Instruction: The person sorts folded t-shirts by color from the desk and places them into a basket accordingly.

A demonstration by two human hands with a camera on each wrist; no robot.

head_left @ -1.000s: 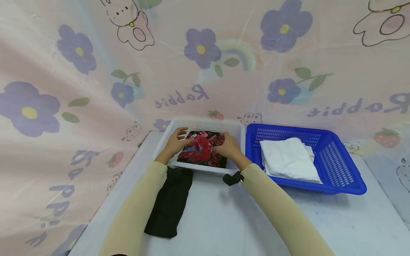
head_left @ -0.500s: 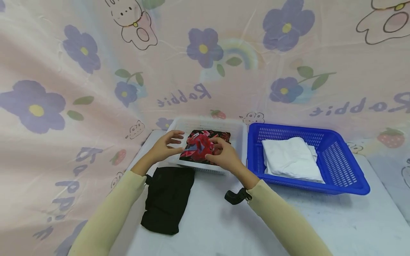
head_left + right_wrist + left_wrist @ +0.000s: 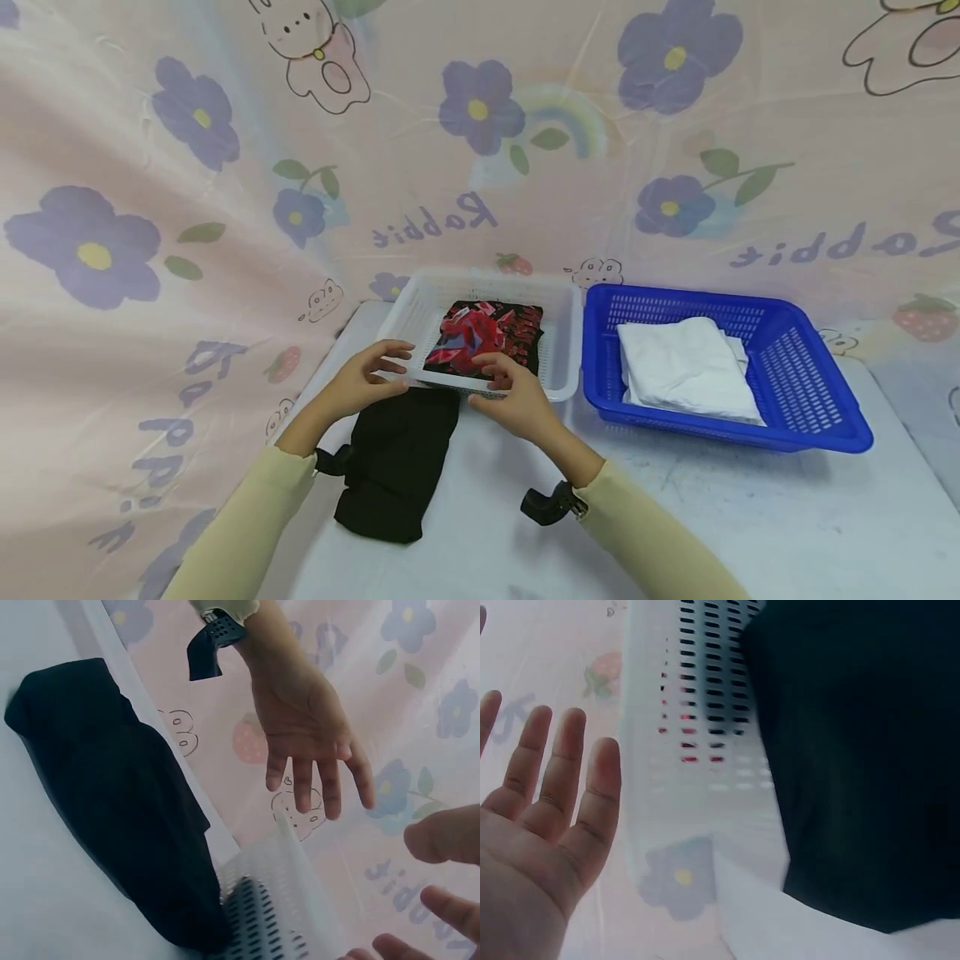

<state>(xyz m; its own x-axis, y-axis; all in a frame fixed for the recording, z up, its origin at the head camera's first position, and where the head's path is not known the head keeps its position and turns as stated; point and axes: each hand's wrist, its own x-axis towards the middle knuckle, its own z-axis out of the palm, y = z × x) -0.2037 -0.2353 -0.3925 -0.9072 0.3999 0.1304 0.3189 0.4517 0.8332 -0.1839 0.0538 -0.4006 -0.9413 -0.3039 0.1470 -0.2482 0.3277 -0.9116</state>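
Observation:
A folded black garment with a red print (image 3: 480,333) lies inside the white plastic basket (image 3: 562,333). My left hand (image 3: 363,379) hovers by the basket's front left corner, fingers spread and holding nothing. Over the basket's front rim is my right hand (image 3: 517,400), also holding nothing, its fingers loosely bent. On the table, in front of the basket, lies a folded black cloth (image 3: 401,467), its far end against the basket. The left wrist view shows the black cloth (image 3: 855,765) close up, apart from the left hand's fingers (image 3: 566,750).
To the right, a blue plastic basket (image 3: 817,392) holds folded white cloth (image 3: 682,367). Both baskets stand at the back of the white-covered table (image 3: 675,525), near a patterned curtain (image 3: 540,208). Each wrist wears a black camera mount (image 3: 551,504).
Both hands have left the red-printed garment in the white basket and drawn back toward the table's front. The garment stays in the basket.

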